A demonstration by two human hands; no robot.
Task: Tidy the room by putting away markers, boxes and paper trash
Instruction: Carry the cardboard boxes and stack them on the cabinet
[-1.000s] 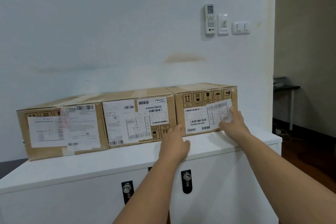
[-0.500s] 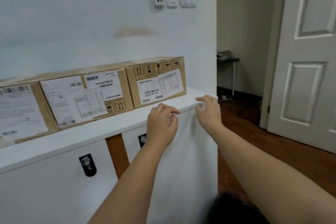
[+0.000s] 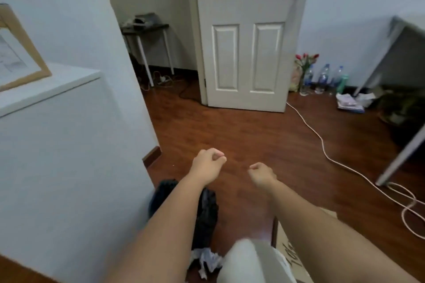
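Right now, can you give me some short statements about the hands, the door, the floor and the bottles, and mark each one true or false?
1. Both hands, left hand and right hand, hold nothing. True.
2. The door has a round metal knob. True.
3. The left hand grips a box. False: it is loosely curled in the air, above the floor.
4. Crumpled paper lies on the floor. True.
5. The bottles stand on a desk. False: they stand on the floor by the wall.

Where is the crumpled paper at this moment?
In the head view, the crumpled paper lies on the wooden floor at the bottom centre, just below the black bag and under the left forearm.
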